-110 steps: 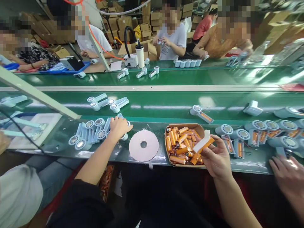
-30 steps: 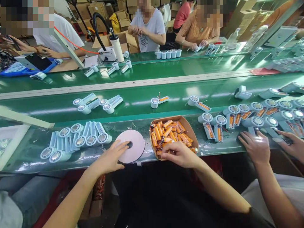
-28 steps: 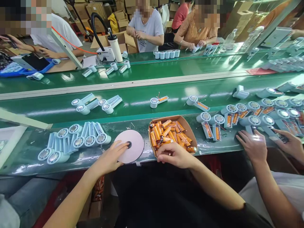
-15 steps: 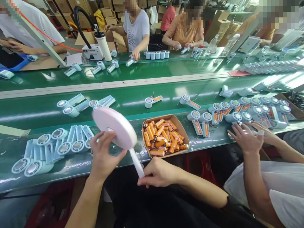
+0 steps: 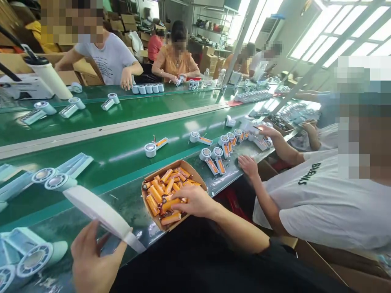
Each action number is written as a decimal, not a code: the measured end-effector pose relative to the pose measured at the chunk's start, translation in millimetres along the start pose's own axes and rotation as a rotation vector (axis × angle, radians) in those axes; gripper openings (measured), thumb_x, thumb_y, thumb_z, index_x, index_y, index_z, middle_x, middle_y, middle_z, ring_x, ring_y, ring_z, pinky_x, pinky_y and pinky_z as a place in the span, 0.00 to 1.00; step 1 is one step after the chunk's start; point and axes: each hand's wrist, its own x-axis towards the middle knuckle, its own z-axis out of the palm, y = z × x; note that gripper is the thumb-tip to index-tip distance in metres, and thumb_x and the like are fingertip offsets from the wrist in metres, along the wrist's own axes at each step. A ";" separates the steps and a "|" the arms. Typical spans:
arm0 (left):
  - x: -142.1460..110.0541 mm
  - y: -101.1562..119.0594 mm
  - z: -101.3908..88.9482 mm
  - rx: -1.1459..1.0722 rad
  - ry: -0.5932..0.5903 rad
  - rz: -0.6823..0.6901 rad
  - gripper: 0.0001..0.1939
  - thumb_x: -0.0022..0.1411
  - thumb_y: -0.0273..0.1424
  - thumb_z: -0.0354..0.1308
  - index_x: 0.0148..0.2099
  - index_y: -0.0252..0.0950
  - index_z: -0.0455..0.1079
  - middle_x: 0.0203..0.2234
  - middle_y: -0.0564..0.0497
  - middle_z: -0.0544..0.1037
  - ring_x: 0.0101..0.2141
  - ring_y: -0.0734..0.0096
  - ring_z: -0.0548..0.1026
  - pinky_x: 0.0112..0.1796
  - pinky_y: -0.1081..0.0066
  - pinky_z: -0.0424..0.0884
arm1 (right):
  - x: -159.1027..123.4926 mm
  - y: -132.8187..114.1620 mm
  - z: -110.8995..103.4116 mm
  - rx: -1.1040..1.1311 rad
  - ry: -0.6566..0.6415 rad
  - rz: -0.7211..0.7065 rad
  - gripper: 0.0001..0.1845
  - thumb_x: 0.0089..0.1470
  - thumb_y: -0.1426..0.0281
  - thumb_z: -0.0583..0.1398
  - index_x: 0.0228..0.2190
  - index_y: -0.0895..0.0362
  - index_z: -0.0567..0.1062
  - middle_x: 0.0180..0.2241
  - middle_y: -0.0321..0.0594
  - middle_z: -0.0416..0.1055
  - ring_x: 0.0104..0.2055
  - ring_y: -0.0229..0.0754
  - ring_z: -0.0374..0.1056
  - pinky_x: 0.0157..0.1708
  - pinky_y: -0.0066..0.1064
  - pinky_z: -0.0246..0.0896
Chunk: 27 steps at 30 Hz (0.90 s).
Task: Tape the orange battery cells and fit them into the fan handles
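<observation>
My left hand (image 5: 94,252) grips a roll of white tape (image 5: 97,209) by its lower edge, with the thumb and fingers on either side. A short loose end of tape (image 5: 137,242) sticks out from the roll toward the right. My right hand (image 5: 195,199) reaches into an open cardboard box (image 5: 195,173) heaped with orange-wrapped cylindrical batteries. Its thumb and fingers close on one orange battery (image 5: 168,205) near the top of the heap; the fingertips are partly hidden. Light-blue handheld fan housings (image 5: 35,258) lie to the left of my left hand.
More fan housings (image 5: 56,175) rest on the green conveyor (image 5: 122,162). Housings with orange batteries inside (image 5: 210,156) stand right of the box. A co-worker's hand (image 5: 249,166) is at the bench edge there. Other people sit across the line.
My right hand has let go of the tape's end and moved up into the battery box. My left hand has lowered with the roll. The view has swung right.
</observation>
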 end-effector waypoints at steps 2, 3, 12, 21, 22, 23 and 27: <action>-2.1 -1.7 -1.2 0.077 0.012 0.252 0.33 0.58 0.46 0.68 0.65 0.48 0.71 0.51 0.43 0.76 0.55 0.38 0.75 0.56 0.34 0.76 | -1.1 -7.8 -9.1 0.344 0.247 0.045 0.18 0.55 0.53 0.72 0.38 0.53 0.82 0.40 0.41 0.85 0.41 0.46 0.81 0.44 0.37 0.76; -3.3 -0.4 -2.7 0.111 0.004 0.369 0.32 0.61 0.42 0.67 0.66 0.49 0.69 0.50 0.43 0.77 0.55 0.39 0.74 0.58 0.34 0.73 | -0.7 -12.5 -13.6 0.496 0.359 0.074 0.21 0.52 0.50 0.73 0.37 0.52 0.80 0.41 0.41 0.85 0.42 0.46 0.81 0.44 0.38 0.77; -16.3 39.1 -1.4 0.305 -0.150 0.596 0.35 0.60 0.24 0.65 0.68 0.44 0.67 0.52 0.43 0.80 0.55 0.47 0.70 0.58 0.48 0.67 | 5.3 -35.6 2.3 0.655 0.610 0.110 0.23 0.44 0.51 0.77 0.29 0.53 0.77 0.34 0.42 0.84 0.38 0.49 0.82 0.43 0.44 0.81; -17.6 42.4 -3.6 0.345 -0.167 0.668 0.26 0.64 0.21 0.64 0.63 0.41 0.75 0.48 0.45 0.83 0.55 0.51 0.69 0.56 0.56 0.69 | 6.4 -35.5 19.5 0.663 0.712 0.067 0.21 0.48 0.52 0.76 0.32 0.52 0.78 0.36 0.42 0.83 0.43 0.50 0.82 0.49 0.47 0.80; -16.1 43.4 -4.7 0.362 -0.180 0.695 0.27 0.64 0.21 0.63 0.63 0.42 0.75 0.48 0.46 0.84 0.55 0.52 0.69 0.56 0.57 0.69 | 7.1 -34.0 19.4 0.646 0.668 0.075 0.21 0.48 0.52 0.76 0.32 0.52 0.78 0.35 0.42 0.83 0.42 0.50 0.81 0.49 0.47 0.79; -14.1 44.2 -6.0 0.383 -0.193 0.720 0.27 0.64 0.21 0.63 0.64 0.42 0.75 0.48 0.47 0.84 0.55 0.53 0.70 0.56 0.58 0.69 | 7.6 -32.1 18.7 0.622 0.613 0.082 0.21 0.48 0.52 0.76 0.31 0.52 0.78 0.35 0.43 0.82 0.41 0.50 0.81 0.49 0.46 0.79; -2.7 41.4 -17.8 0.456 -0.230 0.797 0.27 0.66 0.20 0.60 0.64 0.44 0.76 0.50 0.50 0.85 0.53 0.54 0.73 0.57 0.58 0.70 | 10.5 -25.3 4.1 0.564 0.342 0.139 0.19 0.46 0.54 0.76 0.31 0.53 0.79 0.34 0.41 0.81 0.38 0.47 0.78 0.47 0.42 0.77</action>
